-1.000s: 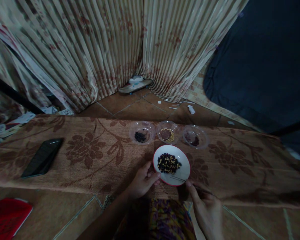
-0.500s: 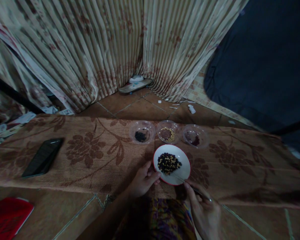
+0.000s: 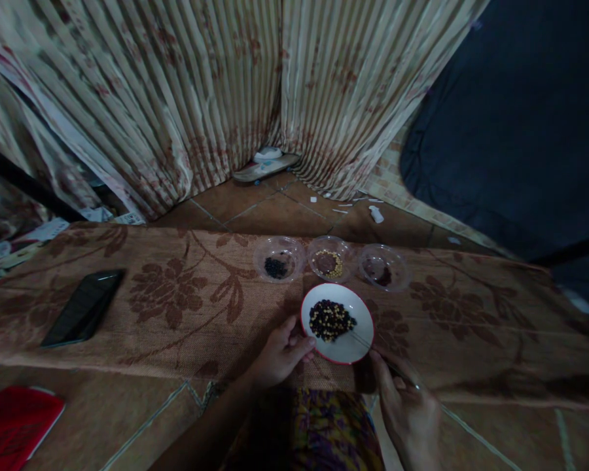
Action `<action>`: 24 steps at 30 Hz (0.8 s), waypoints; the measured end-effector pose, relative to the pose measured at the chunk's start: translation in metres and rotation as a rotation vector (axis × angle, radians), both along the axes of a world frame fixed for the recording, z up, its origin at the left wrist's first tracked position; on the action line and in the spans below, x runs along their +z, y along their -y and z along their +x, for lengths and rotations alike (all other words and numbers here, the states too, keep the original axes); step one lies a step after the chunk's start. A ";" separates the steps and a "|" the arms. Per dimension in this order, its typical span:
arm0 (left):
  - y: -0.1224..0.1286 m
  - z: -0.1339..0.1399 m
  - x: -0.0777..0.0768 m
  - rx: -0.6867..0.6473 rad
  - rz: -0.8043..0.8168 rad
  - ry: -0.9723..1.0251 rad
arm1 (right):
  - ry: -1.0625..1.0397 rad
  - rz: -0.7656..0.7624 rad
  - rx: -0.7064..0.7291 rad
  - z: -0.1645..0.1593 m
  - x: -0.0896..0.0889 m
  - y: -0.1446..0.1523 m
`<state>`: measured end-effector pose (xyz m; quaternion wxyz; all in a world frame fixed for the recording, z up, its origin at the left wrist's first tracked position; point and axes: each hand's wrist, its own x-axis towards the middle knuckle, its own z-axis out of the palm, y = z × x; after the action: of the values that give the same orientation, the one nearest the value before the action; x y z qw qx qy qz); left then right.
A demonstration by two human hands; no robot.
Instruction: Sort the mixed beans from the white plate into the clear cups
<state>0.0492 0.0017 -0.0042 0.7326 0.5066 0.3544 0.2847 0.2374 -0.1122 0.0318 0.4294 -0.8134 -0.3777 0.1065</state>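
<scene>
A white plate with a red rim holds a heap of mixed dark and yellow beans. My left hand grips the plate at its left edge, thumb over the rim. In my right hand is a pair of thin metal tweezers, their tips over the plate beside the heap; I cannot make out a bean between them. Just beyond the plate stand three clear plastic bowls: the left bowl has black beans, the middle bowl yellow ones, the right bowl dark red ones.
A brown flowered cloth covers the low table. On its left side lies a black phone. A red bag or packet is at lower left. Behind the table are a skateboard, striped curtains and white scraps on the tiled floor.
My right hand has shifted slightly right and down with the tweezers, drawing their tips toward the plate's right side. The left hand and plate stay in place.
</scene>
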 end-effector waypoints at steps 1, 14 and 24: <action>0.000 0.000 0.000 -0.001 -0.004 -0.001 | 0.011 0.000 0.008 0.002 0.000 -0.001; 0.000 0.000 -0.003 -0.008 -0.010 0.007 | -0.019 0.043 0.044 0.001 -0.006 -0.007; 0.000 0.000 -0.001 0.004 -0.005 -0.001 | -0.010 0.053 0.155 0.009 -0.011 -0.009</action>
<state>0.0496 0.0021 -0.0048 0.7331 0.5041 0.3567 0.2849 0.2469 -0.1037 0.0210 0.4430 -0.7696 -0.4400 0.1337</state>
